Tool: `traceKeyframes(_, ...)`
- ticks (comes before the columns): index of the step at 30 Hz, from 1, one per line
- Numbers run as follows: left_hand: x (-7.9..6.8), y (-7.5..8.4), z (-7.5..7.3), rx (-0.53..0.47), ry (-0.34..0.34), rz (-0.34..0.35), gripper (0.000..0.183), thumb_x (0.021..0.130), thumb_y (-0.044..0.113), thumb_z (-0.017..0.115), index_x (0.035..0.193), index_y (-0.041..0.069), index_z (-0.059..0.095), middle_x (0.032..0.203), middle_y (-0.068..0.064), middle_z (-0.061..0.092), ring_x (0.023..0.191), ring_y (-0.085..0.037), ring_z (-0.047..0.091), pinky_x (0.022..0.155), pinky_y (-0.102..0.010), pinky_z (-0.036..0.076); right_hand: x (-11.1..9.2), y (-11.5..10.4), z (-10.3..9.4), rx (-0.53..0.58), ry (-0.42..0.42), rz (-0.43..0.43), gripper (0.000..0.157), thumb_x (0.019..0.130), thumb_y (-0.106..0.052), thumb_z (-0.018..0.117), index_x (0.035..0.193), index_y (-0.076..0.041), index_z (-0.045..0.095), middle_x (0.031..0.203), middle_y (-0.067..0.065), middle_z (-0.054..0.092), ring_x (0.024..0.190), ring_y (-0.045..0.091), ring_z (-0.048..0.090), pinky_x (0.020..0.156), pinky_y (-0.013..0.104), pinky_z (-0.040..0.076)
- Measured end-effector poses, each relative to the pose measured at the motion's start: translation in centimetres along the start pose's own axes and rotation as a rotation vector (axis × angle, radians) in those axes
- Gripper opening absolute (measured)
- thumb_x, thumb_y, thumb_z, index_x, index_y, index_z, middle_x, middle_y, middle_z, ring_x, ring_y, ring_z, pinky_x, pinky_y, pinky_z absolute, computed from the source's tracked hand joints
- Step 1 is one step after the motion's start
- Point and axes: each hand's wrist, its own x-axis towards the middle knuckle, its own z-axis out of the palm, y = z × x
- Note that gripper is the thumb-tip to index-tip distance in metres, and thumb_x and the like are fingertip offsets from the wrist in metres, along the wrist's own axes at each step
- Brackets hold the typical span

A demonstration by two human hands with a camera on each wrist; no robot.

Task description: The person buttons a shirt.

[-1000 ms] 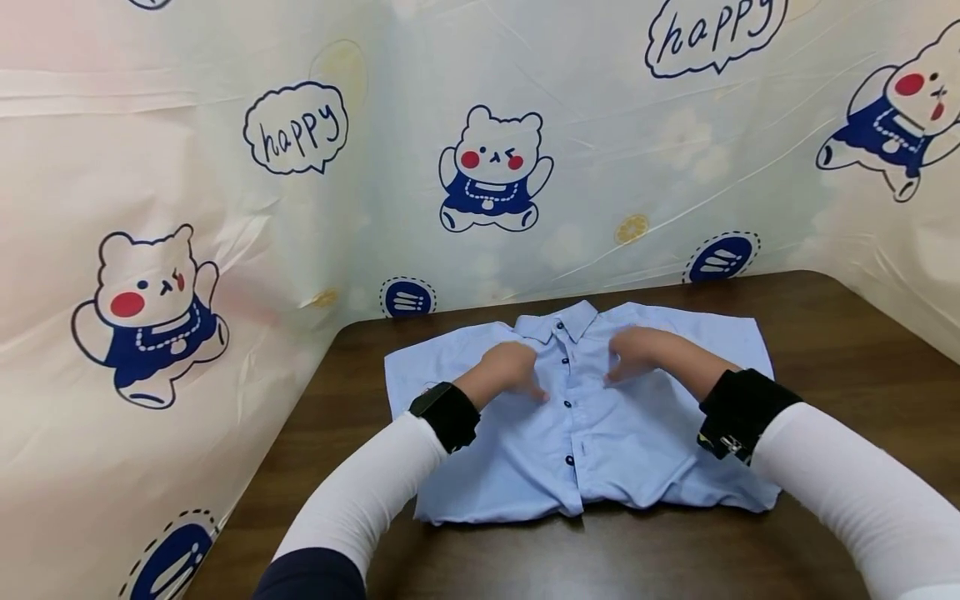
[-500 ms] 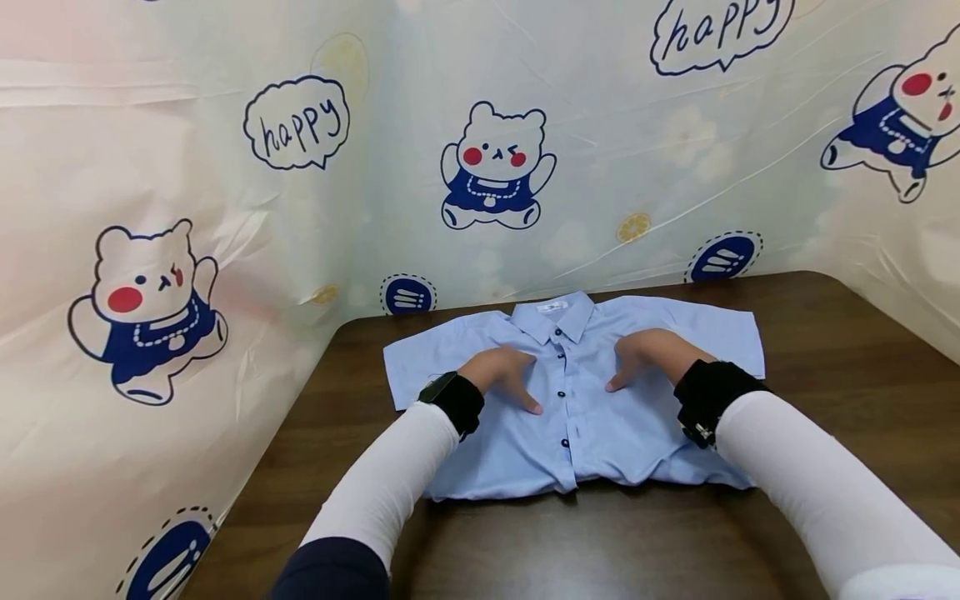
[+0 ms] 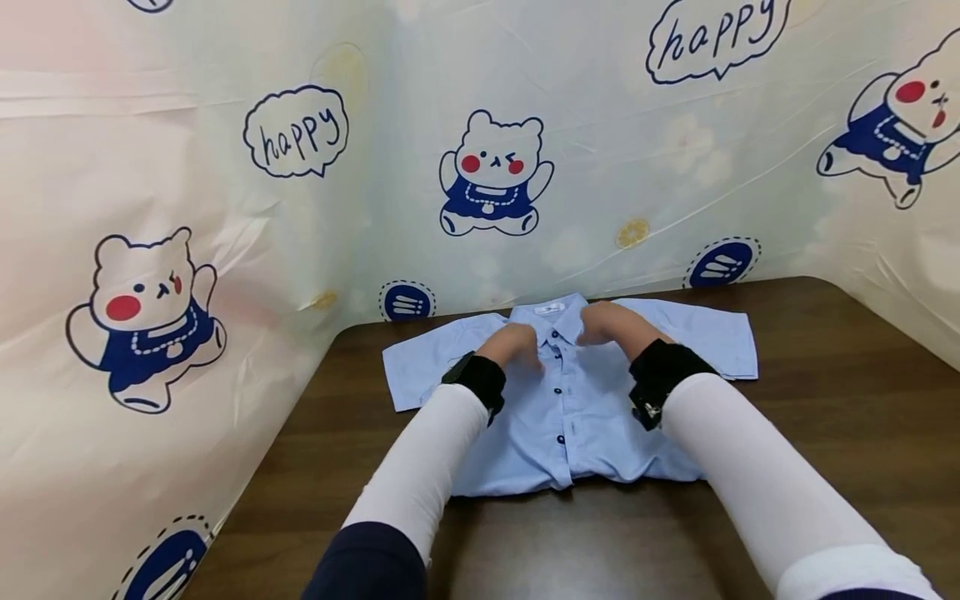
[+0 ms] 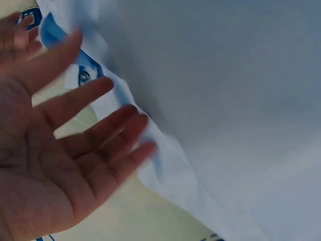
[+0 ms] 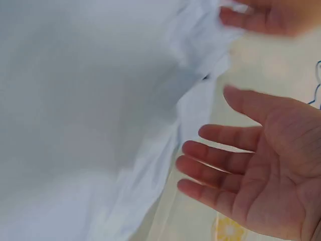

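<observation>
A light blue short-sleeved shirt [image 3: 525, 442] lies face up on the dark wooden table [image 3: 570, 550], its dark buttons running down the middle. Its collar [image 3: 573, 310] is at the far side, with a white label showing inside. My left hand [image 3: 514, 343] is over the left chest, just below the collar. Beside the collar's right point is my right hand [image 3: 606, 323]. Neither hand grips the cloth. In the left wrist view, the left hand [image 4: 55, 145] has its fingers spread near the shirt front. The right hand [image 5: 271, 160] in the right wrist view shows its fingers extended, palm visible.
Behind the table hangs a pale curtain [image 3: 585, 167] printed with cartoon bears and "happy" bubbles. It wraps around the left and right sides too. The table's left edge [image 3: 277, 433] runs close along the curtain.
Both hands have moved farther up the shirt toward the collar and closer together. The collar has flattened back, revealing the label, and the near hem has shifted away from me.
</observation>
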Motion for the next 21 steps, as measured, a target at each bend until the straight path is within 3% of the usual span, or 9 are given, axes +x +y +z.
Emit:
traceKeyframes(1, 0.3, 0.4, -0.1, -0.023, 0.043, -0.002, 0.023, 0.088, 0.030, 0.071, 0.082, 0.008, 0.070, 0.084, -0.002, 0.065, 0.074, -0.015, 0.059, 0.072, -0.027, 0.048, 0.2, -0.6, -0.2, 0.012, 0.038, -0.010, 0.040, 0.092, -0.029, 0.065, 0.108, 0.007, 0.063, 0.102, 0.017, 0.065, 0.091, 0.029, 0.060, 0.084, 0.042, 0.049)
traceKeyframes(3, 0.7, 1.2, -0.2, -0.158, 0.091, -0.026, 0.025, 0.088, 0.019, 0.069, 0.067, 0.008, 0.063, 0.065, -0.002, 0.058, 0.057, -0.014, 0.053, 0.059, -0.026, 0.046, -0.1, -2.1, -0.6, 0.044, 0.072, 0.002, 0.030, 0.093, -0.025, 0.062, 0.101, 0.004, 0.065, 0.095, 0.013, 0.065, 0.084, 0.025, 0.060, 0.079, 0.039, 0.050)
traceKeyframes(5, 1.2, 1.8, -0.3, -0.274, 0.090, -0.039, 0.027, 0.089, 0.012, 0.067, 0.063, 0.007, 0.060, 0.057, -0.003, 0.054, 0.048, -0.014, 0.050, 0.050, -0.025, 0.045, -0.9, -3.4, -1.0, 0.094, 0.070, 0.018, 0.021, 0.094, -0.020, 0.058, 0.091, 0.000, 0.063, 0.084, 0.009, 0.062, 0.069, 0.019, 0.055, 0.067, 0.034, 0.048)
traceKeyframes(8, 1.9, 2.2, -0.3, -0.411, 0.058, -0.062, 0.024, 0.089, 0.005, 0.065, 0.066, 0.004, 0.062, 0.056, -0.006, 0.054, 0.046, -0.016, 0.049, 0.045, -0.026, 0.043, -0.6, -3.9, -0.8, 0.140, 0.053, 0.058, 0.013, 0.094, -0.014, 0.055, 0.089, -0.003, 0.061, 0.083, 0.009, 0.060, 0.058, 0.016, 0.051, 0.055, 0.029, 0.043)
traceKeyframes(13, 2.5, 2.2, 0.1, -0.451, 0.021, -0.072, 0.021, 0.087, 0.006, 0.068, 0.067, 0.003, 0.063, 0.059, -0.007, 0.055, 0.050, -0.018, 0.052, 0.049, -0.026, 0.044, 0.8, -3.5, -0.1, 0.153, 0.041, 0.109, 0.017, 0.093, -0.014, 0.059, 0.104, -0.002, 0.064, 0.093, 0.011, 0.063, 0.054, 0.016, 0.052, 0.051, 0.028, 0.043)
traceKeyframes(18, 2.7, 1.9, 0.1, -0.438, 0.027, -0.081, 0.024, 0.086, 0.008, 0.070, 0.063, 0.006, 0.062, 0.059, -0.004, 0.055, 0.050, -0.015, 0.051, 0.048, -0.024, 0.043, 0.8, -3.7, 0.1, 0.120, 0.043, 0.068, 0.011, 0.090, -0.012, 0.062, 0.085, -0.002, 0.064, 0.075, 0.008, 0.060, 0.049, 0.015, 0.047, 0.046, 0.026, 0.038)
traceKeyframes(21, 2.5, 1.7, 0.2, -0.553, 0.070, -0.122, 0.021, 0.084, 0.006, 0.072, 0.065, 0.004, 0.062, 0.062, -0.004, 0.056, 0.050, -0.013, 0.050, 0.047, -0.023, 0.043, 0.6, -3.7, 0.0, 0.136, 0.053, 0.045, 0.013, 0.091, -0.009, 0.061, 0.080, -0.003, 0.060, 0.067, 0.006, 0.057, 0.048, 0.015, 0.048, 0.046, 0.026, 0.039)
